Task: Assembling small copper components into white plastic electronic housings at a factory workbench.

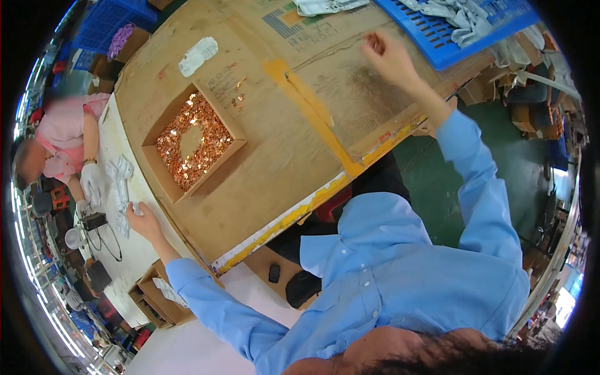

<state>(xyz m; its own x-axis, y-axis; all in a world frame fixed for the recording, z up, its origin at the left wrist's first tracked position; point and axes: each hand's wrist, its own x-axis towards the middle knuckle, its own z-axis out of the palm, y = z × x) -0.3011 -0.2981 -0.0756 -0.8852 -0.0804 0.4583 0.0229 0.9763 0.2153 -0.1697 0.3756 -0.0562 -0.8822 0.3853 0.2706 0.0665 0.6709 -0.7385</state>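
Note:
Stretched out to the left, my left hand [144,223] is at the edge of a white side table. Its thumb and finger close around a small whitish piece, apparently the end of a white plastic part. More white plastic parts [120,181] lie in a loose row beside it. My right hand [389,57] is curled above the far right of the cardboard-covered table [269,181], near a blue plastic crate [431,50]. What its fingers hold, if anything, is hidden. An open cardboard box [235,149] contains many small copper-coloured metal pieces [209,131].
Loose copper pieces [238,100] and a crumpled whitish sheet [198,56] lie beyond the box. Across the white table, a person in pink [72,128] works with white gloves. A black device with a cable [94,220] sits there. Yellow tape [306,106] crosses the cardboard.

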